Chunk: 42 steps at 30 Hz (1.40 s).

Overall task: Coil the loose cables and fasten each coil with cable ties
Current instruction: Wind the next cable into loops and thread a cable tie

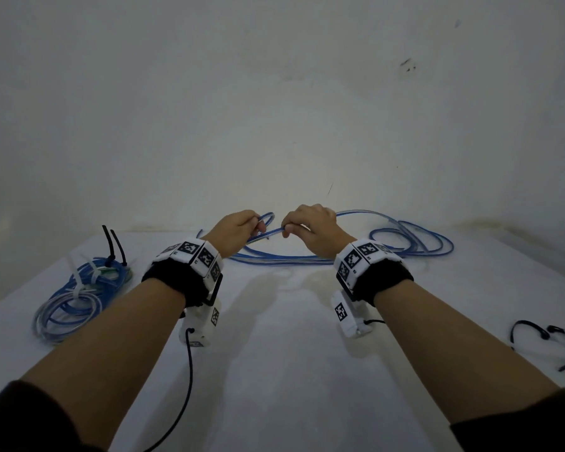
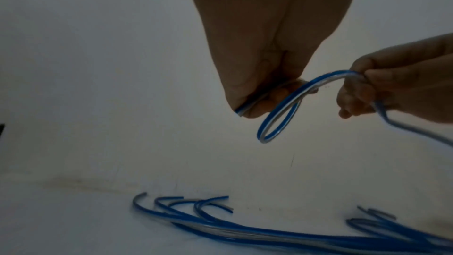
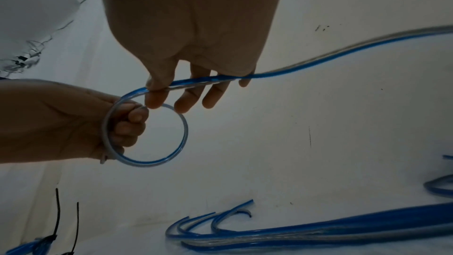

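Observation:
A blue-and-clear cable loop hangs above the white table. My left hand grips this small round loop, fingers curled round it. Just to its right, my right hand pinches the same cable between thumb and fingers. From there the cable trails off to the right. In the right wrist view my right hand sits above my left hand. Several loose blue cables lie along the table's far side, below both hands.
Two finished blue coils, bound with white and black ties, lie at the table's left. Loose black and pale cable ties lie near the right edge. A white wall stands right behind the table.

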Available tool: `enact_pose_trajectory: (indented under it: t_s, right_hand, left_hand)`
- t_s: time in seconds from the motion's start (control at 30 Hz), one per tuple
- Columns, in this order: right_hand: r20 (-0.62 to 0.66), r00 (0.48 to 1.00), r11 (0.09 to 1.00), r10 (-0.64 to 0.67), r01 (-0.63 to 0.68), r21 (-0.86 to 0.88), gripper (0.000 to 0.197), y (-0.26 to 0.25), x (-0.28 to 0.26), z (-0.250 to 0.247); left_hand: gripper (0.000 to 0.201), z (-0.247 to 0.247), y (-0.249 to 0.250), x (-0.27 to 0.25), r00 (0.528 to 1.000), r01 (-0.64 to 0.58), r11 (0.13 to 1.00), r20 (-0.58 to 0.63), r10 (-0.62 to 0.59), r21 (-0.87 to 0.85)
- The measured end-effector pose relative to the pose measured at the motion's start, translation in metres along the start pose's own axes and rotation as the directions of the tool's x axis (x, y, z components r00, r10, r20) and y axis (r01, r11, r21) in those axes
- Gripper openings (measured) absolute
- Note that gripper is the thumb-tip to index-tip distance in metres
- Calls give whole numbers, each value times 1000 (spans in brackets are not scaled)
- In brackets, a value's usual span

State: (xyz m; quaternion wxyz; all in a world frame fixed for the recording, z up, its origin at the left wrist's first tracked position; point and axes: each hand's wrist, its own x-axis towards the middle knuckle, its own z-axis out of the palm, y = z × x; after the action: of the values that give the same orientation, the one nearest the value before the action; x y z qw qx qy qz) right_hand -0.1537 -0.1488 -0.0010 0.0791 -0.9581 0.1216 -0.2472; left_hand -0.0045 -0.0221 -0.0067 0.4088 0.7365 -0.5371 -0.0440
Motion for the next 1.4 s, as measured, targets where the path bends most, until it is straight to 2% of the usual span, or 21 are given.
enact_pose_trajectory:
  t_s: [0.13,0.27,0.3,0.37,0.47,0.57,0.67,0.73,0.87,1.0,1.07,1.2,1.4]
  right_hand:
    - [56,998,991,-37,30,128,23,-1,2,6]
    - [47,994,948,-98,78,308,22,-5,2,3]
    - [55,993,934,-101,75,348,22,-6,2,1]
    - [57,995,909,-84,53,414,21,-8,2,-1]
    - [26,999,862,-27,10,508,21,-10,1,0]
    - [-47,998,840,42,-10,542,17,-9,2,4]
    - [-113,984,770,138,-35,637,6,-9,4,6]
    - [-148,973,738,175,-30,675,5,-10,5,6]
    - [-150,976,762,160,-26,647,5,-14,8,8]
    - [-221,954,743,204,-4,670,6,-18,9,11]
    - [-218,950,724,225,-13,690,6,-19,11,11]
    - [-176,951,674,254,-44,738,8,-19,13,9]
    - [-167,965,635,203,0,772,2,-21,11,8]
  left_hand:
    - [31,4,8,-2,998,-47,976,-41,39,-214]
    - [39,3,11,-1,996,-81,996,-27,80,-43]
    - [40,3,11,-1,997,-70,997,-29,69,-40]
    - [42,4,13,-1,1000,6,987,-10,-8,-162]
    - [46,6,19,-3,986,161,906,112,-127,-391]
    - [36,4,26,-5,962,262,803,206,-177,-536]
    - [34,4,29,-7,939,315,736,312,-148,-599]
    - [36,6,31,-8,931,332,689,342,-129,-645]
    - [38,10,34,-9,930,352,584,344,-130,-731]
    - [38,7,36,-8,906,413,487,402,-132,-770]
    - [35,4,37,-9,909,405,508,395,-134,-760]
    - [34,2,35,-10,947,296,635,306,-97,-714]
    - [42,1,31,-11,950,292,649,289,-116,-703]
